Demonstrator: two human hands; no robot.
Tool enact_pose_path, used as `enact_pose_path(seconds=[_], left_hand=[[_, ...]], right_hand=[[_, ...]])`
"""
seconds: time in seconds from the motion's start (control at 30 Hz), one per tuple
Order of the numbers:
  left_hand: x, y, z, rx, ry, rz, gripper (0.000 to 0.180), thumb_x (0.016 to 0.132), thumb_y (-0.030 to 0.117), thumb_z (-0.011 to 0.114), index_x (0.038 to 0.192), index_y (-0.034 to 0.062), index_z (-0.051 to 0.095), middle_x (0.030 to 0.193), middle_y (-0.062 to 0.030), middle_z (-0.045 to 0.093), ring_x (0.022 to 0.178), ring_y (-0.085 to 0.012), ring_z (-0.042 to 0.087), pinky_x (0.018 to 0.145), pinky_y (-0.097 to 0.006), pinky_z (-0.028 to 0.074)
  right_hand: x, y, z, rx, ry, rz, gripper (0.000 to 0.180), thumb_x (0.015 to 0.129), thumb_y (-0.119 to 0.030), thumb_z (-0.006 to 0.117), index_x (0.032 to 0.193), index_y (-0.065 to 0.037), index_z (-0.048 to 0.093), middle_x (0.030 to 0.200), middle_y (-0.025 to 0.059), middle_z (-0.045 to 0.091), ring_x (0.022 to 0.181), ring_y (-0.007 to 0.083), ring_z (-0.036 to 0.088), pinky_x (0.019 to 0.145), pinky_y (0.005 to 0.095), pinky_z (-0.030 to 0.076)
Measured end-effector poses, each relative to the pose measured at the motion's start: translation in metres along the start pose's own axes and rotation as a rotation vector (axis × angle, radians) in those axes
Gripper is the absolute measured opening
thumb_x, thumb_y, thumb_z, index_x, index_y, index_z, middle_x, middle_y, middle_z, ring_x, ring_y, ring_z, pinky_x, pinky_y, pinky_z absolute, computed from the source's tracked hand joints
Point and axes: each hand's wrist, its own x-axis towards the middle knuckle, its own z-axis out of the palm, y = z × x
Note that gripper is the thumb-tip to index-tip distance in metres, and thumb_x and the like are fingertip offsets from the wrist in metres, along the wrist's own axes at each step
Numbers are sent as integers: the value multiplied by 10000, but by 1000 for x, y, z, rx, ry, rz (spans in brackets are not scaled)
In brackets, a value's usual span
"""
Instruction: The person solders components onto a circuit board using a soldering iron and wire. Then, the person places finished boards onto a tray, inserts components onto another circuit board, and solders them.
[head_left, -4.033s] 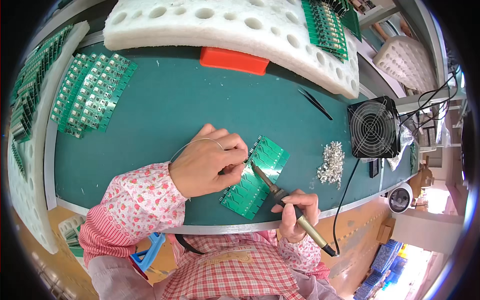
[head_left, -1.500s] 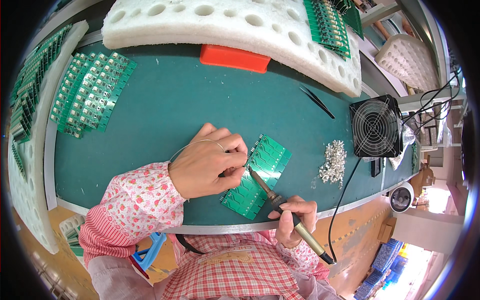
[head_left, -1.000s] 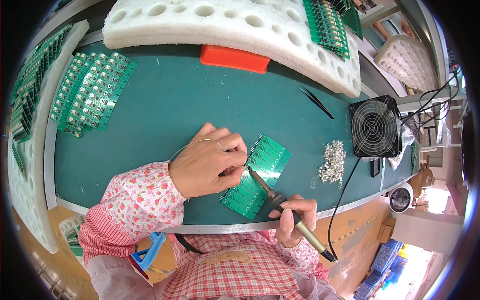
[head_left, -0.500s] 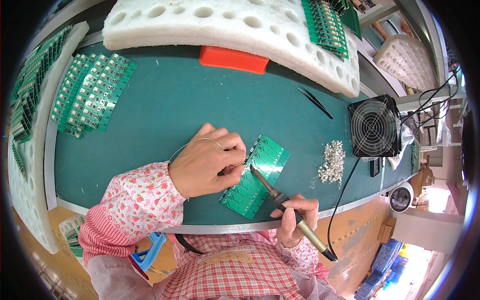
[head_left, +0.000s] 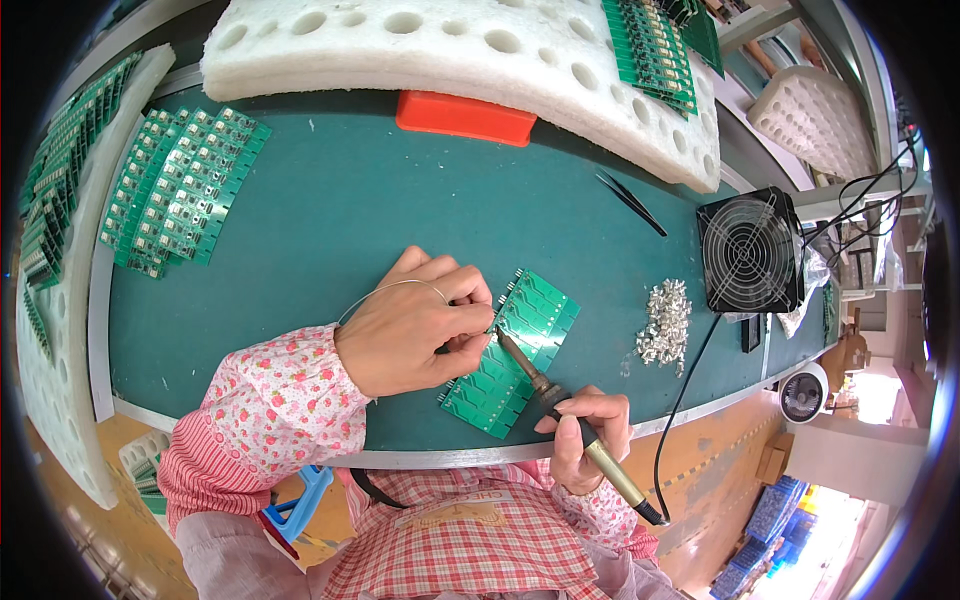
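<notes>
A green circuit board panel (head_left: 512, 350) lies tilted on the mat in front of me, with small metal parts along its left edge. My right hand (head_left: 590, 437) is closed round a soldering iron (head_left: 545, 388); its tip meets the board near the left edge. Over that edge my left hand (head_left: 425, 325) is closed in a pinch on a thin solder wire (head_left: 385, 286), which loops across the back of the hand. The wire's end at the iron's tip is hidden by the fingers.
Tweezers (head_left: 632, 203), a pile of small silvery parts (head_left: 663, 322) and a black fan (head_left: 750, 252) stand to the right. Several finished-looking boards (head_left: 187, 190) lie at the left. White foam blocks (head_left: 450, 58) and a red box (head_left: 465, 117) line the back.
The soldering iron and my right hand have shifted slightly to the left, the tip now closer to my left fingers. My left hand and the board stay in place.
</notes>
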Motion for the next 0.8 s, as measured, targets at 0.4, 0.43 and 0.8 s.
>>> enact_pose_path(seconds=[0.4, 0.43, 0.8], left_hand=[[0, 0, 2, 5, 20, -8, 113, 707, 109, 648, 686, 89, 539, 838, 9, 532, 759, -179, 490, 730, -337, 342], [-1, 0, 1, 1, 24, -14, 128, 716, 108, 644, 679, 86, 524, 831, 7, 534, 745, -182, 493, 726, -338, 345], [-18, 10, -5, -62, -7, -47, 133, 773, 131, 624, 717, 88, 512, 786, -6, 500, 727, -187, 496, 721, -331, 342]], right_hand=[[1, -1, 1, -48, -32, -52, 172, 875, -142, 530, 899, 19, 473, 552, 63, 528, 459, 118, 538, 448, 205, 404], [-1, -1, 2, -48, -30, -52, 172, 875, -142, 530, 899, 19, 473, 552, 63, 528, 459, 118, 538, 448, 205, 404], [-21, -2, 3, 83, 302, 13, 200, 914, -183, 516, 918, 15, 492, 636, 76, 560, 460, 117, 561, 414, 206, 414]])
